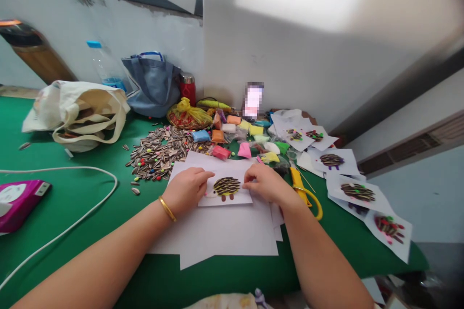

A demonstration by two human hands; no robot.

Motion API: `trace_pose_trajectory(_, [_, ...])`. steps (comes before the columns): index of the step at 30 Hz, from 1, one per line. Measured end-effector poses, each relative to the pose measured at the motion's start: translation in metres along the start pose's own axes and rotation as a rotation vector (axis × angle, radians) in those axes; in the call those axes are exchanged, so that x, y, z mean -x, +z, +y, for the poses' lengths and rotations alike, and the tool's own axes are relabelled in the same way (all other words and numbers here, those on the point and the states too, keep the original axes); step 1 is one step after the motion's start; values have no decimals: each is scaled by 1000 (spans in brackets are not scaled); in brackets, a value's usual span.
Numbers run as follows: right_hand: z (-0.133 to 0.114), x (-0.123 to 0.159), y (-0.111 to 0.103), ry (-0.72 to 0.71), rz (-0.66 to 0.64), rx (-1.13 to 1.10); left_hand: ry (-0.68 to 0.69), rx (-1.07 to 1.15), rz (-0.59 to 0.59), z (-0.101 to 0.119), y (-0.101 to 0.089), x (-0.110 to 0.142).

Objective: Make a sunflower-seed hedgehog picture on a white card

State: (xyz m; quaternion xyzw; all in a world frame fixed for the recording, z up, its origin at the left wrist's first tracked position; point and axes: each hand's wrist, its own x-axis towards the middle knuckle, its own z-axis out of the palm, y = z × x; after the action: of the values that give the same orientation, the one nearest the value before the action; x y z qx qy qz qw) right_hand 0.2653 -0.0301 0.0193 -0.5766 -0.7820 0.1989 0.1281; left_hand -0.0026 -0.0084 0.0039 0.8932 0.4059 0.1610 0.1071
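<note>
A small white card [239,197] carries a hedgehog figure [225,187] made of sunflower seeds on clay. My left hand [186,189], with a gold bangle on the wrist, rests curled on the card's left side, its fingers touching the paper near the figure. My right hand [264,182] sits at the card's right edge with its fingertips pinched together close to the hedgehog's back; what they pinch is too small to make out. The card lies on a stack of white paper sheets [224,234].
A pile of sunflower seeds [159,153] and several coloured clay packets [250,139] lie beyond the card. Yellow scissors [306,192] sit right of my right hand. Finished hedgehog cards [357,192] spread to the right. Bags [81,113], a bottle [103,65] and a white cable [90,210] occupy the left.
</note>
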Motion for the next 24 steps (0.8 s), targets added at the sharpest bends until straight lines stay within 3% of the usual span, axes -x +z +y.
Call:
trace_pose_trajectory(14, [1,-5,5,26,-41,35,-13,-6,-5,-2,2,0])
trace_pose_trajectory(19, [1,-5,5,23,45,-18,-46,12,52,-4,5,0])
trace_pose_trajectory(24, [2,-6,12,-66,171,-41,-49,-1,92,-7,5,-1])
